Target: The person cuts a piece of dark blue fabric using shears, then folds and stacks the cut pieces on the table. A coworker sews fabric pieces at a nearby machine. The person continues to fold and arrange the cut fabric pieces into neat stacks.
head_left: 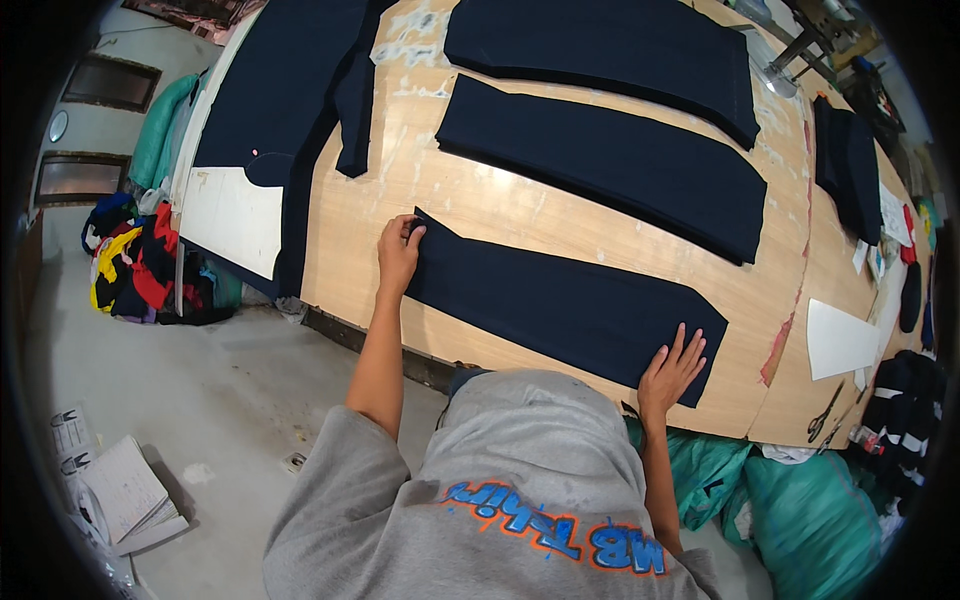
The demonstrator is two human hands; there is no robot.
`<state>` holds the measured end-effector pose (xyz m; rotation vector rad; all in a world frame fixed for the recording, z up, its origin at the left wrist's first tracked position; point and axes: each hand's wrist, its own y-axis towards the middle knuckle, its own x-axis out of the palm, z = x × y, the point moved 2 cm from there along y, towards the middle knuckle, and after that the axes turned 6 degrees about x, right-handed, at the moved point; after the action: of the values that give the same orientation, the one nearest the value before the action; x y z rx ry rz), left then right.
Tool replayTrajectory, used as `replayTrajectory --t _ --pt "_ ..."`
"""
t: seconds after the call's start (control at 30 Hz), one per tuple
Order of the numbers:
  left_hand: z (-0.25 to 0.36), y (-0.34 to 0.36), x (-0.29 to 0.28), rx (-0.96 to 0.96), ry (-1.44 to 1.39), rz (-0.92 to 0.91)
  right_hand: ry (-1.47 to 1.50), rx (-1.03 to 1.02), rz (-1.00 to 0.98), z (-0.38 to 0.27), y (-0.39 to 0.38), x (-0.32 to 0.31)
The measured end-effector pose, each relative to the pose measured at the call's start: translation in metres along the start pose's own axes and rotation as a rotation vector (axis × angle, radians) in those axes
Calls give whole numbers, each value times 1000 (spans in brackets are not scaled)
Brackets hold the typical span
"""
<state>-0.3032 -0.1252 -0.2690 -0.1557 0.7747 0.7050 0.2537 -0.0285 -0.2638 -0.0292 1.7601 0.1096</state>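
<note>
A long navy cloth piece point(560, 300) lies across the front of the pale wooden table point(350, 220). My left hand point(400, 250) is closed on its upper left corner, thumb and fingers gripping the edge. My right hand point(671, 368) rests flat on the right end of the same piece, fingers spread. Just beyond are a second stack of navy pieces point(600, 165) and, farther back, a third point(600, 55).
At left, navy fabric point(260, 90) bears a white pattern piece point(230, 220), beside a colourful cloth heap point(150, 260) off the table. Scissors point(823, 415), a white card point(840, 340) and folded navy pieces point(845, 165) lie at right. Green sacks point(810, 520) sit below; papers point(120, 480) are on the floor.
</note>
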Motion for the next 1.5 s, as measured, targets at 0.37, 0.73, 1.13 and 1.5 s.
replayTrajectory --t 0.37,0.73,1.13,1.5 --pt "52 -86 19 462 489 -294 6 -2 -32 5 -2 4" --pt "59 -136 19 562 447 -429 258 -351 2 -65 5 -26" --pt "62 -182 36 388 390 -142 204 -1170 -303 -225 -46 47" --pt "73 -122 62 339 406 -78 416 -986 -211 -189 -38 24"
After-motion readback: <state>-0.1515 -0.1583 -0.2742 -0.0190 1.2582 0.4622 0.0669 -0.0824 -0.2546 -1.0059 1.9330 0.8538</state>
